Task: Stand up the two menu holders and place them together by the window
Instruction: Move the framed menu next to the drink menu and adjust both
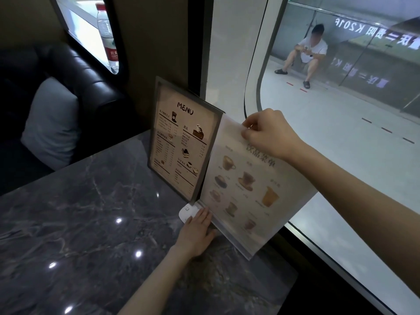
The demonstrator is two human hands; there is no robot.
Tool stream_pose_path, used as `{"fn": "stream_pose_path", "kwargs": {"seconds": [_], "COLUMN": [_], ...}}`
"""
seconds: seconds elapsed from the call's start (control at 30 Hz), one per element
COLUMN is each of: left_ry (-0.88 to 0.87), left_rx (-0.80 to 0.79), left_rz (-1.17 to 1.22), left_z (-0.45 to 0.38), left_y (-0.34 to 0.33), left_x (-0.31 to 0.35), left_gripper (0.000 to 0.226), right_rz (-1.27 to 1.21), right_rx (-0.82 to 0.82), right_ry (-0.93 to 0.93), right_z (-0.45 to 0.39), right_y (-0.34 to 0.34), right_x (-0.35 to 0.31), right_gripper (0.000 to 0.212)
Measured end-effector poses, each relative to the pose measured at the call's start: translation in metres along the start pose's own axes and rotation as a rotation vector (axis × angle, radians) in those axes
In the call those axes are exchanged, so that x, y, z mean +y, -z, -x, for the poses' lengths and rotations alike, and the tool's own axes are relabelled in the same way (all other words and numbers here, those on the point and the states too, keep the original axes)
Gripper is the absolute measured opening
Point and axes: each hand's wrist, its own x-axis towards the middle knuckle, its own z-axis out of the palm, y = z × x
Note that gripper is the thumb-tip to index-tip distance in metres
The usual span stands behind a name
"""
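Two menu holders stand upright side by side at the table's far edge against the window. The left one is a dark-framed menu holder headed "MENU". To its right stands a clear acrylic menu holder showing pictures of drinks. My right hand pinches the top edge of the clear holder. My left hand lies flat on the table with its fingertips against the clear holder's base.
The dark marble table stretches left and toward me. A small white device lies by the holders' bases. Beyond the table are a black sofa, a grey cushion and a water bottle. A person sits outside the window.
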Motion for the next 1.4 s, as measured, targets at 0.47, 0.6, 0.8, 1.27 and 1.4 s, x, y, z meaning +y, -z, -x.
{"fn": "stream_pose_path", "kwargs": {"seconds": [0.47,0.6,0.8,1.27,1.4], "left_ry": [-0.001,0.003,0.014,0.041,0.045], "left_rx": [0.017,0.024,0.026,0.031,0.037], "left_rz": [-0.033,-0.035,-0.033,-0.044,-0.049], "left_z": [0.010,0.012,0.010,0.011,0.011], "left_y": [-0.005,-0.004,-0.004,-0.003,-0.004], "left_x": [0.001,-0.001,-0.001,0.002,0.001], "left_gripper": [0.066,0.065,0.065,0.065,0.065], "right_rz": [-0.003,-0.034,0.006,0.096,0.100], "right_rx": [-0.015,-0.017,-0.052,-0.066,-0.049], "right_ry": [0.014,-0.007,0.015,-0.030,-0.039], "right_z": [0.006,0.006,0.007,0.004,0.004], "right_y": [-0.002,-0.002,-0.001,0.001,0.001], "right_x": [0.002,0.000,-0.002,-0.003,-0.002], "right_gripper": [0.023,0.021,0.024,0.034,0.035]}}
